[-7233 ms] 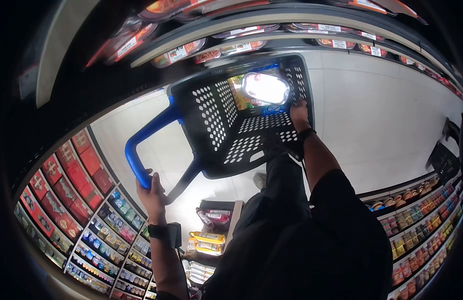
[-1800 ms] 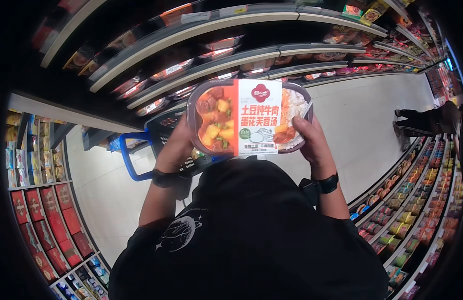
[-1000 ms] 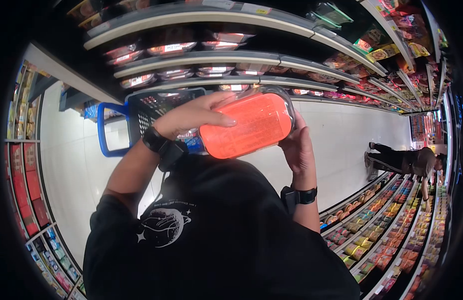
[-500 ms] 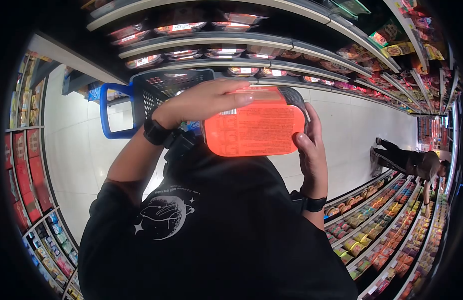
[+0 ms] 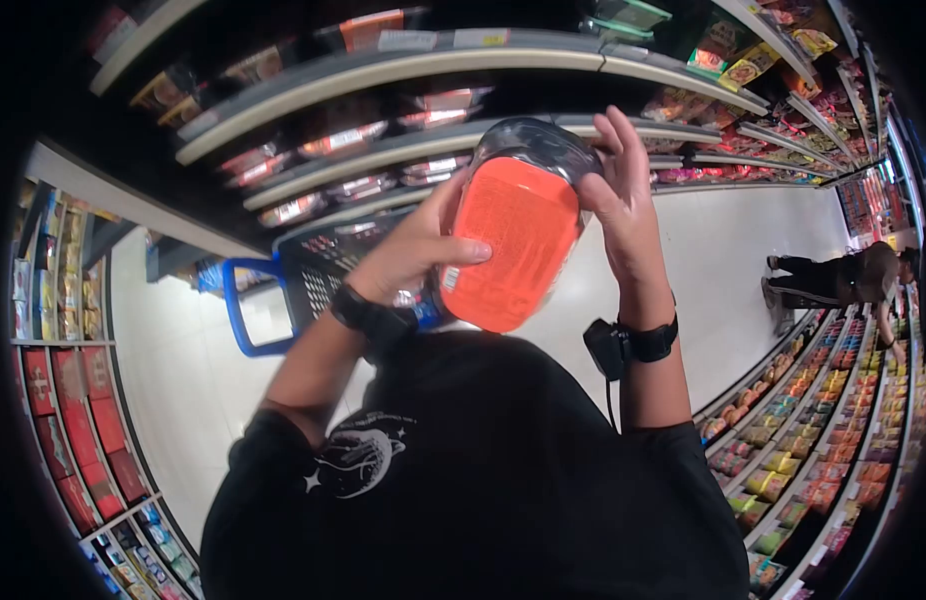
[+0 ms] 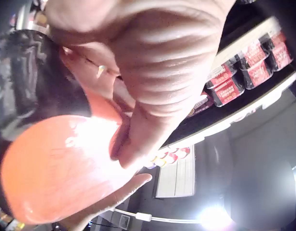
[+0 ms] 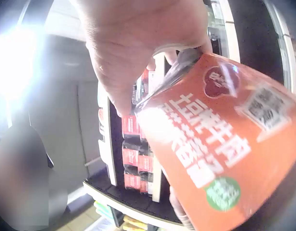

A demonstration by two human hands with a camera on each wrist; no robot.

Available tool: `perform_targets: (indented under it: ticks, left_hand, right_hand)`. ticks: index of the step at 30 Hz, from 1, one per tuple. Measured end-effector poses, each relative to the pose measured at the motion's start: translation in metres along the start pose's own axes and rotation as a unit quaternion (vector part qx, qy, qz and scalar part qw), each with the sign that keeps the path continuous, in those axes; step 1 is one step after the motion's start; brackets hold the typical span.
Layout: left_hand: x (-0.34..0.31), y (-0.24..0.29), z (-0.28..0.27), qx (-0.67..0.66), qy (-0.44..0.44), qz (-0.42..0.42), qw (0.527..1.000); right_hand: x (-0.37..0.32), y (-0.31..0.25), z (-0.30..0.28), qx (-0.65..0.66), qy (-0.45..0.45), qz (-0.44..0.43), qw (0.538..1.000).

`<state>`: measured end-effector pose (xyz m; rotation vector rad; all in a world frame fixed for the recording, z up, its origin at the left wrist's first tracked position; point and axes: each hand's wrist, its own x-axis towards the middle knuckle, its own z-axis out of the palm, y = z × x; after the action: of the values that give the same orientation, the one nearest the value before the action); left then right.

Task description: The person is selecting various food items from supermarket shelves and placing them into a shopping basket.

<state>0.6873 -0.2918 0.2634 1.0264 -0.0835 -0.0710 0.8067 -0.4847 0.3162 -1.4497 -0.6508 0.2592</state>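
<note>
1. Package sat tilted between my left hand and right hand, its orange face showing.
2. I had the left hand gripping its side, thumb laid across that face.
3. I held the right hand against its dark upper end, fingers extended, not clenched.

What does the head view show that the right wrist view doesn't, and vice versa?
Only head view: the shopping basket, another shopper, the meal pack's orange back panel.
Only right wrist view: the front label's QR code and green round badge.
Both: the beef-and-potato meal pack, right hand, stocked shelves.
</note>
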Motion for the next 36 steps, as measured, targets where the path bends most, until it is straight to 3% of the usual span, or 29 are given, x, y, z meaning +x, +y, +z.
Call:
perform_targets:
  ticks: [3, 5, 7, 9, 13, 14, 21, 36]
  left_hand:
    - [0.001, -0.003, 0.004, -0.055, 0.072, 0.035, 0.995]
    - [0.002, -0.017, 0.001, -0.068, 0.13, 0.077, 0.986]
    - [0.002, -0.025, 0.004, -0.077, 0.171, 0.092, 0.978]
    - [0.001, -0.036, 0.006, -0.08, 0.183, 0.092, 0.975]
    - [-0.011, -0.045, -0.004, -0.095, 0.191, 0.05, 0.976]
    - [-0.013, -0.043, -0.01, -0.071, 0.174, 0.081, 0.979]
    - [-0.025, -0.01, -0.003, 0.106, 0.139, 0.123, 0.977]
    - [-0.035, -0.013, 0.012, 0.18, 0.171, 0.124, 0.961]
  right_hand:
    - [-0.008, 0.022, -0.009, -0.032, -0.024, 0.053, 0.998]
    - [-0.028, 0.022, 0.0, 0.01, -0.077, 0.132, 0.988]
    - [-0.037, 0.037, 0.003, -0.014, -0.119, 0.101, 0.988]
    - [-0.046, 0.032, 0.006, -0.07, -0.121, 0.117, 0.983]
    - [-0.041, 0.025, -0.015, -0.017, -0.125, 0.18, 0.975]
    - [-0.039, 0.014, -0.016, 0.028, -0.122, 0.195, 0.973]
    - [-0.047, 0.026, -0.041, -0.051, -0.168, 0.104, 0.979]
    - [-0.053, 0.027, -0.046, 0.043, -0.187, 0.138, 0.972]
